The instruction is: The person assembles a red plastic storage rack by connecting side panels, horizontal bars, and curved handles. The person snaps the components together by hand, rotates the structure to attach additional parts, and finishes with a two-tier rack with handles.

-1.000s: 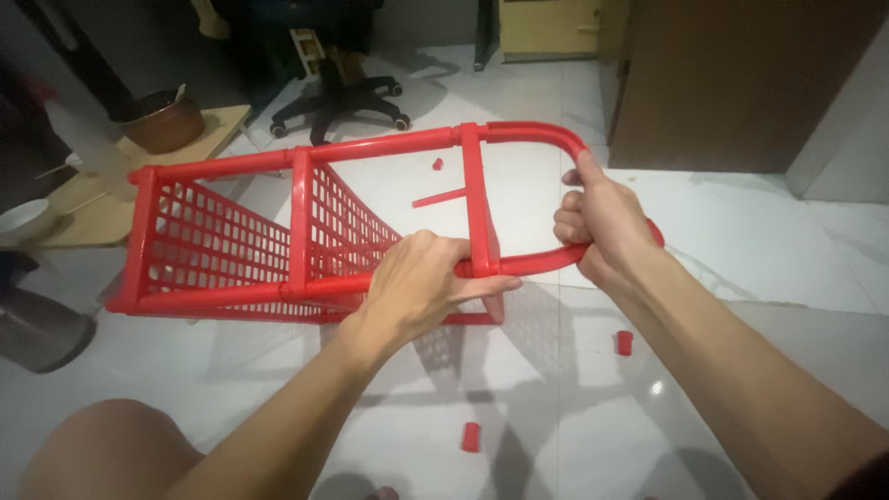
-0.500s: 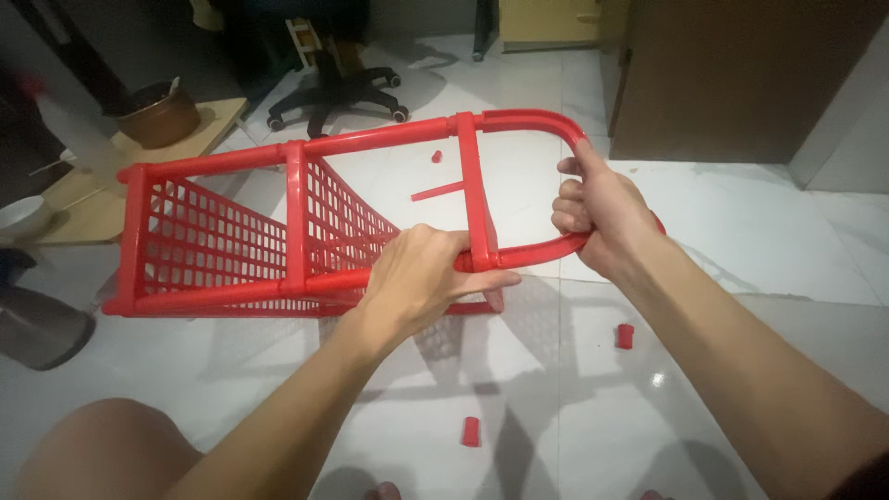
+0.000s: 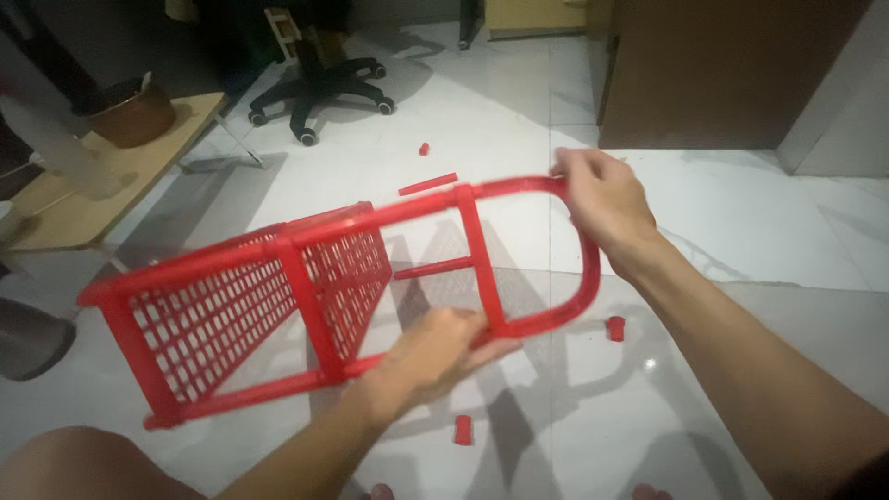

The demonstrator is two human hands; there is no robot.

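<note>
In the head view, I saw a red plastic rack point(image 3: 278, 306) with mesh sides, held tilted above the white tiled floor point(image 3: 741, 222). Its mesh part was at the left and lower, and its rounded frame end was at the right and higher.

The left hand point(image 3: 440, 356) was closed around the near rail of the rack, just beside the cross bar. The fingers were wrapped over the rail and the thumb was under it, so the grip looked firm. The right hand point(image 3: 602, 199) was closed on the top corner of the rounded frame end, at the far rail. Its fingers were curled over the bar, and I could not see the palm side.

On the floor there were several small red parts. A short red rod point(image 3: 428, 183) lay behind the rack, and a small red cap point(image 3: 423, 148) was a little farther behind it. Another red rod point(image 3: 433, 269) showed through the frame opening; I could not tell if it lay on the floor or belonged to the rack. A red cap point(image 3: 615, 328) stood just beside the rounded end, and one more red piece point(image 3: 463, 430) lay near the left forearm.

Farther back stood the base of an office chair point(image 3: 319, 88). At the left was a low wooden table point(image 3: 102, 181) with a brown pot point(image 3: 134, 113) on it.
</note>
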